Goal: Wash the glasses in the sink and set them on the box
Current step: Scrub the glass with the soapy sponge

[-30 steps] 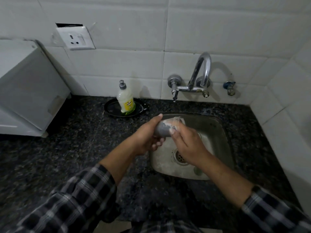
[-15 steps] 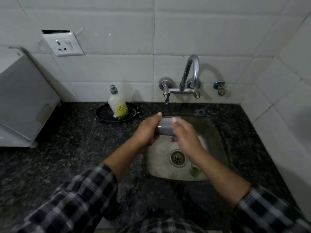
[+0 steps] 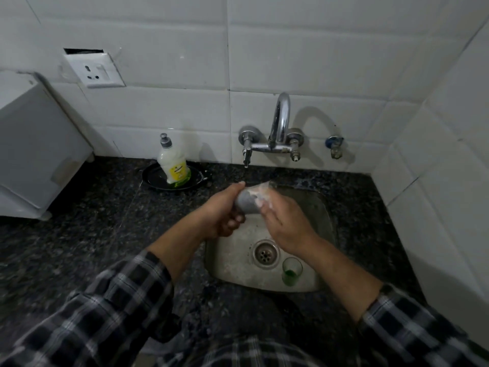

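Glass (image 3: 248, 201) mid-wash over sink (image 3: 321, 207): left hand (image 3: 221, 215) grips its base, right hand (image 3: 285, 226) on its mouth, grip unclear; 2nd glass (image 3: 291, 270) w/ green dregs waits in sink, none seen on box (image 3: 34, 144) yet.

A soapy glass (image 3: 250, 202) lay on its side in the air above the steel sink (image 3: 316, 210), its base gripped in the left hand (image 3: 221, 217) and its foamy open end covered by the right hand (image 3: 287, 223). A small glass (image 3: 291, 270) with a green-tinted base stood upright in the basin's near right corner, beside the drain. The white box (image 3: 37, 154) sat on the counter, well to the left.
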